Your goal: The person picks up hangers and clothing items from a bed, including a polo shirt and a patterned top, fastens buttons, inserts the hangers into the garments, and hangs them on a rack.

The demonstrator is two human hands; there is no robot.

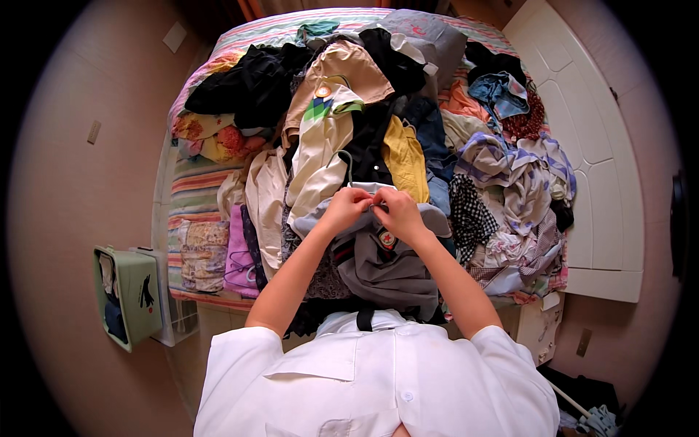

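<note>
Spread before me at the bed's near edge is a grey shirt (382, 271) with a small red-and-white emblem patch. Above its neckline rises the hook of a hanger (349, 169); the rest of the hanger is mostly hidden. My left hand (348, 210) pinches the shirt at the collar front. Close beside it, my right hand (398, 213) also has its fingertips closed on the collar, nearly meeting the left ones. Whether a button lies between the fingers is too small to tell. Just beyond the hands lie a yellow garment (405, 159) and a cream-white garment (320, 162).
Piled clothes cover most of the striped bed (196, 191). A grey pillow-like bundle (429, 45) lies at the far side. Purple-and-white cloth (513, 175) heaps on the right, near a white panel (601, 182). A green bin (131, 298) stands at the left.
</note>
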